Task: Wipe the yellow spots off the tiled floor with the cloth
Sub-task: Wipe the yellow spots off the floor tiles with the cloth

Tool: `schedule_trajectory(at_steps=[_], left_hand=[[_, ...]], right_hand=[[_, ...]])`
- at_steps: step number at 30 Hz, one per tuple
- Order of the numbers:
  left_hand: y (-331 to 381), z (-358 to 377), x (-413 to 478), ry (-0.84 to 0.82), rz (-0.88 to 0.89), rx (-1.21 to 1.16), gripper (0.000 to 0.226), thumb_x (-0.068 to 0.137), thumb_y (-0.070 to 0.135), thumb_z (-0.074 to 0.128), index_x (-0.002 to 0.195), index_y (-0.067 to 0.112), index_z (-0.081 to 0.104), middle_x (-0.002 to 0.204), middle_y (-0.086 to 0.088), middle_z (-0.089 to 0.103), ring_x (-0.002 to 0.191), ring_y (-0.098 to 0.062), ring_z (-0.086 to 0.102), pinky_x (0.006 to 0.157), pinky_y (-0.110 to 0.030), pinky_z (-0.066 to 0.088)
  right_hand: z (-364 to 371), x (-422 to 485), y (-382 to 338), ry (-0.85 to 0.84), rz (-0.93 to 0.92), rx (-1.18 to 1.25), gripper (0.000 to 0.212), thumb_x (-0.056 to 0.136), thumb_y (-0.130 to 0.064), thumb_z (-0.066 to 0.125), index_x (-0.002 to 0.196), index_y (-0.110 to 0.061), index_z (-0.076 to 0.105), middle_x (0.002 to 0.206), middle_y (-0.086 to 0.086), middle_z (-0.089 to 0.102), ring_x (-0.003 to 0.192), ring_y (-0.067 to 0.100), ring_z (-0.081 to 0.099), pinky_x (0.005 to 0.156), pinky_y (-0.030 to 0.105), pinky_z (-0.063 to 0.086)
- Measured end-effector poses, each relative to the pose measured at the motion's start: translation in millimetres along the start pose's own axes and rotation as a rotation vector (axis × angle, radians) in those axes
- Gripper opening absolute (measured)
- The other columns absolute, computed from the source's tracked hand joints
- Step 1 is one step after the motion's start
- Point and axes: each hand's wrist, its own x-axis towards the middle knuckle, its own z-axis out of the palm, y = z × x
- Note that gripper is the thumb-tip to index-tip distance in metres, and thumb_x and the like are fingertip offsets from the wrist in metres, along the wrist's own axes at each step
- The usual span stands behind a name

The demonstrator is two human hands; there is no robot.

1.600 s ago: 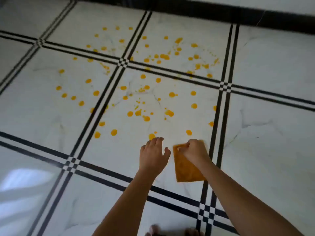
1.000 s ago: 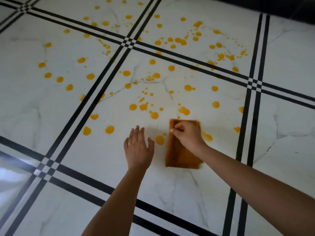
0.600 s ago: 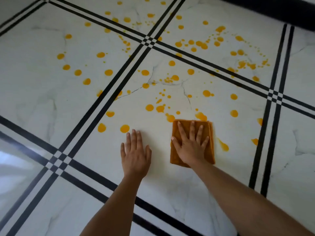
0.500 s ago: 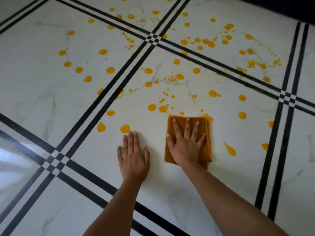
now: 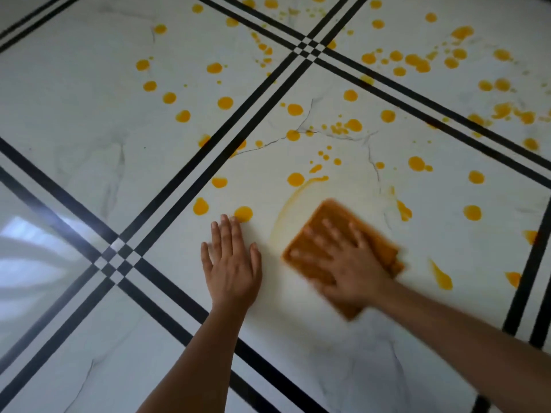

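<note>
An orange cloth (image 5: 328, 216) lies on the white marble-look tiled floor (image 5: 89, 114), blurred by motion. My right hand (image 5: 343, 263) presses flat on it with fingers spread, pointing up-left. My left hand (image 5: 231, 263) rests flat on the bare tile just left of the cloth, holding nothing. Several yellow spots (image 5: 295, 179) dot the tiles beyond both hands; one spot (image 5: 243, 213) touches my left fingertips. A faint yellow smear (image 5: 286, 204) curves along the cloth's left side. Streaked spots (image 5: 441, 275) lie to the right of the cloth.
Double black grout lines (image 5: 208, 162) cross the floor and meet at a checkered junction (image 5: 117, 260) left of my left hand. Another junction (image 5: 310, 49) sits far up among the spots. Window glare (image 5: 29, 248) shines on the left tile.
My right hand has swept the cloth round to the right and turned it diagonal. Spots just beyond it are gone, leaving a curved yellow smear. My left hand stays planted.
</note>
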Motion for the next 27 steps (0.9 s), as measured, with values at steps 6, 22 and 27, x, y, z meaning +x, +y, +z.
schedule_trajectory(at_steps=[6,22,27], left_hand=[[-28.8,-8.7,4.9,0.016,-0.032,0.022,0.070,0.086,0.052,0.002,0.147,0.019,-0.005,0.154,0.004,-0.011,0.140,-0.009,-0.016,0.113,-0.037,-0.010],[-117.7,-38.8,17.5,0.096,-0.188,0.007,0.075,0.085,0.056,0.008,0.149,0.018,0.002,0.157,0.000,-0.004,0.142,-0.014,-0.012,0.115,-0.041,-0.007],[-123.5,-39.8,16.1,0.104,-0.225,0.006,0.074,0.086,0.058,0.007,0.148,0.020,-0.001,0.152,0.006,-0.013,0.141,-0.011,-0.017,0.114,-0.039,-0.013]], right_hand=[[-17.2,96.1,-27.4,0.053,0.488,0.153,0.057,0.087,-0.055,0.028,0.143,-0.041,0.027,0.154,0.005,0.027,0.142,0.038,0.019,0.107,0.066,0.016],[-25.4,180.5,-41.2,-0.051,0.690,0.177,0.060,0.091,-0.057,0.017,0.146,-0.041,0.002,0.159,-0.001,0.003,0.145,0.032,-0.005,0.111,0.063,0.001],[-16.0,182.2,-77.0,-0.050,-0.212,0.032,0.062,0.085,-0.058,0.018,0.144,-0.043,0.011,0.156,-0.004,0.019,0.144,0.030,0.013,0.110,0.063,0.014]])
